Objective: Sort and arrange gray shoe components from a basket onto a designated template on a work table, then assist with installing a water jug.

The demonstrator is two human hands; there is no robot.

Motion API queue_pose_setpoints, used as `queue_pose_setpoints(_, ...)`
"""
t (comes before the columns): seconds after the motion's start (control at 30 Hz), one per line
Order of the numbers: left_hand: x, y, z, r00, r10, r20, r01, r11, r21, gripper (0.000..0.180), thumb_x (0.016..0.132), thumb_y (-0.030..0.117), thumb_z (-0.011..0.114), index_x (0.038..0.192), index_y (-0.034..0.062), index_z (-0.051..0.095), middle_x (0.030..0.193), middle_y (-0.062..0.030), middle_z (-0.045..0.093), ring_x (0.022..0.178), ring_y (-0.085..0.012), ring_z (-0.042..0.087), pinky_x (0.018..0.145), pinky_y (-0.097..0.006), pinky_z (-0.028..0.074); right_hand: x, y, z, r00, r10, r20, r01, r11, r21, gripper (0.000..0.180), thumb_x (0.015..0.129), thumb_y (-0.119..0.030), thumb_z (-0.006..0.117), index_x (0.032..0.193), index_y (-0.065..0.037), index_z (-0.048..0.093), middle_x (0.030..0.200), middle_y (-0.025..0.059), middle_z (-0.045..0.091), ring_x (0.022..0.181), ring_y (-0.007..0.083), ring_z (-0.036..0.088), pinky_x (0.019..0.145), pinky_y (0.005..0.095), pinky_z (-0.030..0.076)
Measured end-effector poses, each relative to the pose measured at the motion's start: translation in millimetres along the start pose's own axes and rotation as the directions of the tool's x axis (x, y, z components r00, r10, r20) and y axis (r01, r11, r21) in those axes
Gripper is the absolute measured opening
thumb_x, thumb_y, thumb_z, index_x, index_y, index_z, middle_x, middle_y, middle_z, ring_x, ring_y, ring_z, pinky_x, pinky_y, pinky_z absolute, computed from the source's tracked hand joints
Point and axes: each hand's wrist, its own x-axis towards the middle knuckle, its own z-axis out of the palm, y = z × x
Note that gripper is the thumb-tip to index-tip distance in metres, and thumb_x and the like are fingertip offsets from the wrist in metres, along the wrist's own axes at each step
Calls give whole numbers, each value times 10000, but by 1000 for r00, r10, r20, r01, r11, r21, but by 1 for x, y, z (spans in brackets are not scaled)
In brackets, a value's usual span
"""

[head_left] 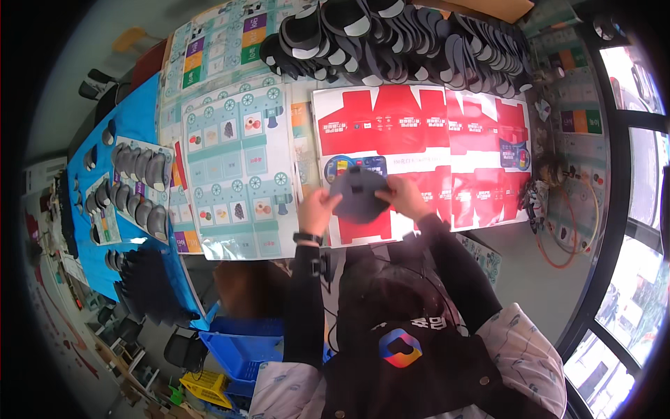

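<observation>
Dark grey rounded piece (pixel 358 202) lies between left hand (pixel 317 212) and right hand (pixel 408 198), neither clearly nearer, each pinching its own-side edge; no clear long axis; red-printed sheet (pixel 408 126) below, dark insoles (pixel 433 43) heaped far beyond

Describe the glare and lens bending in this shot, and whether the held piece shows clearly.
Head view: the window panes at right glare near-white; head view: the dark window frame curves near the rim; head view: the dark gray rounded piece has a readable outline but little surface detail.
</observation>
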Motion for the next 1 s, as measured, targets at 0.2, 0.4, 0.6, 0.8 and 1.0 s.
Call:
queue_pose_setpoints(0.2, -52, -35, 29, 993, 0, -115, 19, 987, 160, 352, 814, 305, 857, 807, 8, 667, 749, -115, 667, 666, -258, 638, 624, -370, 495, -41, 1, 35, 979, 194, 62, -198, 978, 66, 335, 832, -284, 826, 910, 1, 669, 781, 189, 692, 785, 396, 695, 694, 447, 542)
queue_pose_setpoints(0.4, -55, -44, 43, 971, 39, -236, 11, 978, 206, 363, 772, 292, 884, 785, 1, 668, 743, -134, 650, 682, -304, 642, 619, -399, 492, -47, 0, 41, 983, 182, 6, -182, 982, -43, 378, 828, -331, 826, 920, 1, 670, 824, 201, 705, 820, 402, 697, 723, 467, 549)
queue_pose_setpoints(0.6, -48, -43, 56, 957, 82, -278, 3, 957, 290, 341, 783, 283, 874, 818, 11, 671, 775, -144, 652, 707, -324, 637, 641, -427, 496, -46, 7, 43, 984, 175, -20, -176, 980, -92, 369, 853, -320, 800, 973, -1, 658, 858, 200, 714, 840, 401, 702, 744, 476, 560)
queue_pose_setpoints(0.8, -113, -63, 32, 780, 199, -594, 78, 910, 408, 330, 851, 265, 818, 1029, 42, 653, 862, -145, 670, 778, -328, 645, 697, -421, 511, -48, -28, 78, 988, -83, -127, 51, 970, -239, 388, 872, -270, 793, 1109, -51, 577, 877, 154, 717, 759, 349, 721, 644, 468, 575)
queue_pose_setpoints(1.0, -282, -127, 28, 738, -303, -603, 334, 940, -64, 310, 899, 311, 753, 1058, 59, 669, 902, -162, 713, 870, -365, 696, 789, -454, 540, 27, 90, 128, 864, -90, 495, -441, 342, 830, 338, 1059, -271, 522, 1309, -47, 564, 1127, 209, 706, 1002, 318, 716, 827, 425, 601)
